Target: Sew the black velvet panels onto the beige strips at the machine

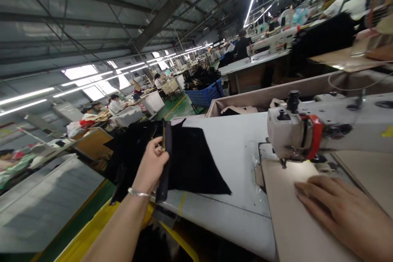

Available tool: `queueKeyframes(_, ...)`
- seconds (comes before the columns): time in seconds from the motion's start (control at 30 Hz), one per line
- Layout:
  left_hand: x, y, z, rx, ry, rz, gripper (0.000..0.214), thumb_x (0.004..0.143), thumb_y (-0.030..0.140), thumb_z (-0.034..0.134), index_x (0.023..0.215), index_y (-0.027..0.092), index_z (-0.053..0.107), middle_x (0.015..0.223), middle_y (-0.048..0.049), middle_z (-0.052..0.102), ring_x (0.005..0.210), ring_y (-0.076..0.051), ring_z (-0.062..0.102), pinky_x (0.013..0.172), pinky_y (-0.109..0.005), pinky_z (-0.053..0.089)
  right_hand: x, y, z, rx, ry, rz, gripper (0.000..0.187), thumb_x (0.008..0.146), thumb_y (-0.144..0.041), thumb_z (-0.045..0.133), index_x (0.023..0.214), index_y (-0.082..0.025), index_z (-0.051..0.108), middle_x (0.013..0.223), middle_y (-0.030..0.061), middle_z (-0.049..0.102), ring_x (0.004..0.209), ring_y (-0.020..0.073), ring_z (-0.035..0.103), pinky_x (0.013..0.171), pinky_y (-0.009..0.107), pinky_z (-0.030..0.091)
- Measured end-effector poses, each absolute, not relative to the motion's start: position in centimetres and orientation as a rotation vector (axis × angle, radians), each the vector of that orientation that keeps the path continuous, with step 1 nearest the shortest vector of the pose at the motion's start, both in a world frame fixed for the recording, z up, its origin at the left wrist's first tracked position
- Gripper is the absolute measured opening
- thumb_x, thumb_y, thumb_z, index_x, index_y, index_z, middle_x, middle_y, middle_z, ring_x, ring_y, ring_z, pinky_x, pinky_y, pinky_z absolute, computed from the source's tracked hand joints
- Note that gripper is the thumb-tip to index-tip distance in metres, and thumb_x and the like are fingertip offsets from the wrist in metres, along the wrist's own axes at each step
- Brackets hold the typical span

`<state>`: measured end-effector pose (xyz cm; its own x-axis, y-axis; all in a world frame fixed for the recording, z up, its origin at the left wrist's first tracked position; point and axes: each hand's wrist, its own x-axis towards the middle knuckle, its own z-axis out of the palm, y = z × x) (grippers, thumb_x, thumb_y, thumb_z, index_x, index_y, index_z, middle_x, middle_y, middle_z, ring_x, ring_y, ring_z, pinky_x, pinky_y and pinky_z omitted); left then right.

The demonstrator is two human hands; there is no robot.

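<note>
starting at the left edge, a grey table top (46,200) is seen beside a strip of green floor, with a yellow sheet (89,233) under the forearm. the left hand (152,163) is raised at the near edge of the white table (233,147), and a thin silver bracelet (138,192) is worn at its wrist. its thumb and fingers are closed on a black zipper strip (163,180), pinched near the upper end where gold teeth are seen. the strip is held almost upright, and its lower end reaches past the table edge. just behind it a piece of black cloth (199,159) is spread flat on the white table, one pointed corner aimed to the right. farther back a blue basket (204,94) heaped with dark pieces is seen on the floor. to the right a sewing machine (294,131) is set over a beige board (285,213), a red part showing on its head. on that board the right hand (346,208) is laid flat, palm down, fingers stretched out and holding nothing. it is near the machine head but apart from it, and well apart from the zipper strip.
</note>
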<state>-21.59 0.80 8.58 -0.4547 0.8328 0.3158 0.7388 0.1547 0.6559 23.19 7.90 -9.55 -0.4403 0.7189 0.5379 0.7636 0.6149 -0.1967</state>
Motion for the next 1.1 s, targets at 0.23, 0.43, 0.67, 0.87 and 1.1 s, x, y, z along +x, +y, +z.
queueKeyframes(0.23, -11.8, 4.4, -1.0, 2.290, 1.910, 0.411, 0.061, 0.078, 0.001, 0.042, 0.136, 0.019, 0.044, 0.149, -0.0105, 0.035, 0.141, -0.025, 0.026, 0.117, -0.046, 0.022, 22.3, 7.9, -8.2, -1.147, -2.391, -0.191, 0.046, 0.092, -0.048, 0.044, 0.133, -0.030, 0.050, 0.136, 0.0035, 0.051, 0.123, 0.0259, 0.046, 0.101, 0.046, 0.036)
queueKeyframes(0.43, -7.9, 12.4, -2.0, 2.240, 1.794, 0.462, 0.022, 0.084, 0.033, 0.062, 0.095, 0.015, 0.061, 0.104, -0.0113, 0.060, 0.107, -0.027, 0.054, 0.097, -0.043, 0.041, 22.3, 7.5, -7.3, -1.167, -2.380, -0.145, 0.043, 0.091, -0.043, 0.047, 0.132, -0.029, 0.051, 0.133, 0.0039, 0.054, 0.121, 0.0242, 0.049, 0.098, 0.044, 0.039)
queueKeyframes(0.67, -9.3, 10.5, 3.8, 1.701, 1.374, 0.835, 0.035, 0.093, 0.047, 0.046, 0.106, 0.016, 0.058, 0.085, -0.0026, 0.065, 0.070, -0.015, 0.060, 0.066, -0.025, 0.047, 21.8, 7.0, -6.2, -1.197, -2.381, -0.095, 0.040, 0.093, -0.036, 0.045, 0.132, -0.027, 0.051, 0.133, 0.0048, 0.054, 0.121, 0.0237, 0.048, 0.101, 0.045, 0.036)
queueKeyframes(0.87, -3.6, 9.7, 2.7, 1.730, 1.204, 0.694, 0.024, 0.089, 0.031, 0.054, 0.101, 0.016, 0.068, 0.092, -0.0053, 0.067, 0.087, -0.019, 0.061, 0.086, -0.031, 0.046, 21.6, 6.8, -5.8, -1.212, -2.390, -0.092, 0.038, 0.094, -0.033, 0.044, 0.130, -0.025, 0.051, 0.133, 0.0055, 0.054, 0.120, 0.0236, 0.048, 0.099, 0.045, 0.037)
queueKeyframes(1.1, 1.7, 11.1, -2.5, 1.963, 1.485, 0.652, 0.015, 0.074, 0.015, 0.065, 0.088, 0.019, 0.068, 0.079, -0.0016, 0.064, 0.077, -0.018, 0.058, 0.077, -0.031, 0.045, 21.8, 6.7, -5.7, -1.219, -2.379, -0.073, 0.042, 0.094, -0.032, 0.043, 0.135, -0.021, 0.046, 0.133, 0.0073, 0.054, 0.120, 0.0241, 0.048, 0.099, 0.044, 0.037)
